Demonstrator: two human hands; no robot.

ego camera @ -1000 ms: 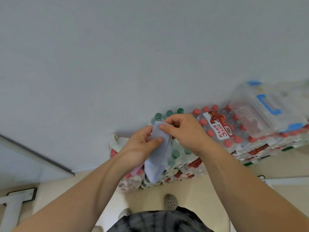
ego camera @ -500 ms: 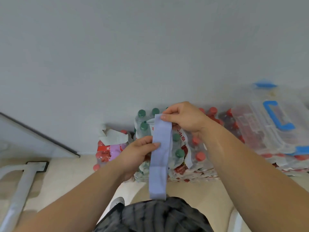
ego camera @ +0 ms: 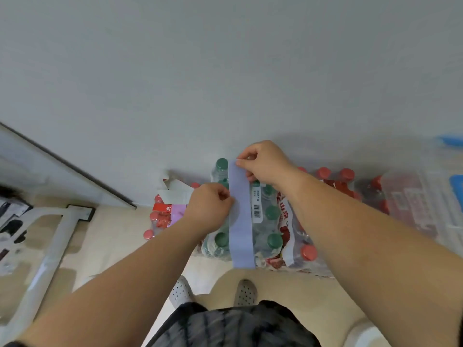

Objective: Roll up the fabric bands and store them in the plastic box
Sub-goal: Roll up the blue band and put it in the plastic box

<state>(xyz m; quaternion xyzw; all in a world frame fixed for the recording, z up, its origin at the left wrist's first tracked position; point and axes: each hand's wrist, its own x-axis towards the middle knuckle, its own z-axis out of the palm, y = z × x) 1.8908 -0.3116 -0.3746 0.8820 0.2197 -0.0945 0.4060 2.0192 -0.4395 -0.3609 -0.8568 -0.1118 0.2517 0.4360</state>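
Against a grey wall (ego camera: 225, 71), we hold one fabric band (ego camera: 240, 221): right hand (ego camera: 263, 164) pinching its top, left hand (ego camera: 210, 209) gripping its edge

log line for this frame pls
stage: band unrolled | right hand: pinching top end of blue band | left hand: pinching band's left edge | plastic box: right, on bottle packs

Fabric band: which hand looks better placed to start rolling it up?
Probably the right hand. Its fingers pinch the top end of the lavender fabric band, where a roll could start. The left hand grips the band's side edge further down and could steady it; the lower end hangs free.
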